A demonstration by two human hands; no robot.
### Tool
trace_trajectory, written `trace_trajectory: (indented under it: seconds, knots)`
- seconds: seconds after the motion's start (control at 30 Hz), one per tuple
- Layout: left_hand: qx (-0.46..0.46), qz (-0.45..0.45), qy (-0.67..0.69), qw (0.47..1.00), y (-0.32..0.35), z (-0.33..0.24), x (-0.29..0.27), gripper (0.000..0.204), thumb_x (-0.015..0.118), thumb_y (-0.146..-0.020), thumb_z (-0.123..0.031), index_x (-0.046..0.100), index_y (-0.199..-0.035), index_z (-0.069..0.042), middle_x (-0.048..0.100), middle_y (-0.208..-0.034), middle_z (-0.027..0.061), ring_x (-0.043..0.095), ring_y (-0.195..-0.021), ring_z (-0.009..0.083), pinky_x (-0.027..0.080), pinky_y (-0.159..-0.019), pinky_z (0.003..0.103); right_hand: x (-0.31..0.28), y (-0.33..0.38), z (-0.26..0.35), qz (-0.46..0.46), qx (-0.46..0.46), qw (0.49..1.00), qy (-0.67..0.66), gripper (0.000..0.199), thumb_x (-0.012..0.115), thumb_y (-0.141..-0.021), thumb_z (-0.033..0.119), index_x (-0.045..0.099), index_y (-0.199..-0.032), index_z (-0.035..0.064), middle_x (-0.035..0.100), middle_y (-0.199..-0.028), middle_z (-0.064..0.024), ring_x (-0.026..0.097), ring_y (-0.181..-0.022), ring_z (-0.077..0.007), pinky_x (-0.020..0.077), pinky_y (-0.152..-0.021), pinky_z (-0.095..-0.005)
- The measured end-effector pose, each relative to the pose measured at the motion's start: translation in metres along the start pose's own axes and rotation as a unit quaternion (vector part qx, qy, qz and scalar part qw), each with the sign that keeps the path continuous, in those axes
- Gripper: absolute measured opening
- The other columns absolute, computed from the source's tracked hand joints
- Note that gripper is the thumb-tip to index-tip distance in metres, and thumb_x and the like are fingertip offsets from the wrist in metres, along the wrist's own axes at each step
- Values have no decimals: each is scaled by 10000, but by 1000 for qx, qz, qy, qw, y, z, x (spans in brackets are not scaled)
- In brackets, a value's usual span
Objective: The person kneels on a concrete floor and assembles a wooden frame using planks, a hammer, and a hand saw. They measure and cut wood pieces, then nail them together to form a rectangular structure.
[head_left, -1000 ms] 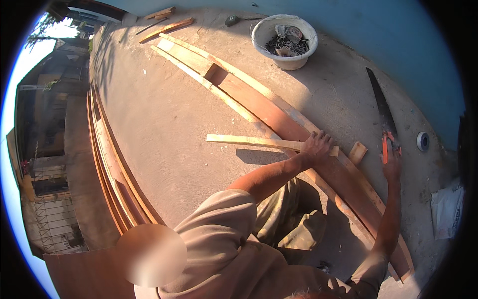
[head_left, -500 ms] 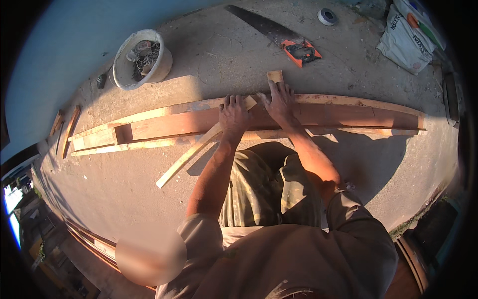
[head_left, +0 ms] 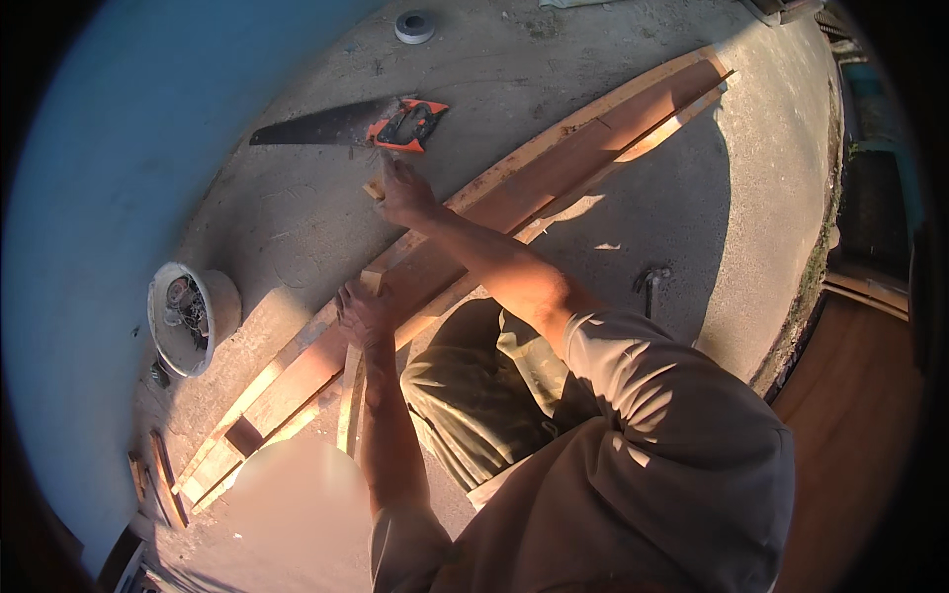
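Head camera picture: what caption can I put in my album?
Left hand holding a wooden strip, right hand near an orange-handled saw.

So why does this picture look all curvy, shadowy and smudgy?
Head view, middle: the wide lens probably makes the long wooden frame look slightly bowed; head view, right: sunlit ground meets a big shadow with a curved edge; head view, lower left: a round blurry patch hides what's behind it.
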State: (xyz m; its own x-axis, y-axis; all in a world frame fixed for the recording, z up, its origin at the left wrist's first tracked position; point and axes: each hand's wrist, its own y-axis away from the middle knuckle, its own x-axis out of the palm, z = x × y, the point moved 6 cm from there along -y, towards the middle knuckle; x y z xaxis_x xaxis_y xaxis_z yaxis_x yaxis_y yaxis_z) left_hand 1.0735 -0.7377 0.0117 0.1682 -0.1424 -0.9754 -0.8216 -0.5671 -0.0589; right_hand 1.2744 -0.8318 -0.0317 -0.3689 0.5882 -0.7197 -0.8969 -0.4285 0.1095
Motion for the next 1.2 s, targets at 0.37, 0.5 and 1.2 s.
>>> trace_trajectory:
  seconds: [0.37,0.5,1.2]
  knots:
    - [-14,19,-18,1000,-7,-3,-4,447,717,-728,-384,575,-941,-18,620,-976,167,598,-1000,368,517,-815,486,-197,87,-227,-9,201,922,-330,453,669,-801,308,617,-1128,-1,668,-991,-125,623,-905,-208,477,-791,-340]
    - [-7,-17,9,1000,-5,-3,-4,463,712,-725,-410,581,-880,6,628,-929,194,614,-886,385,489,-753,521,-194,77,-266,-43,220,974,-46,556,730,-719,333,600,-1135,-12,648,-924,-126,598,-862,-194,482,-732,-349]
    - [-62,68,10,996,-7,15,-2,469,716,-716,-364,578,-1042,-57,620,-1073,140,577,-1087,315,507,-891,435,-181,58,-256,22,59,998,20,650,579,-845,423,470,-1247,-77,601,-1080,-328,564,-1062,-474,439,-894,-505]
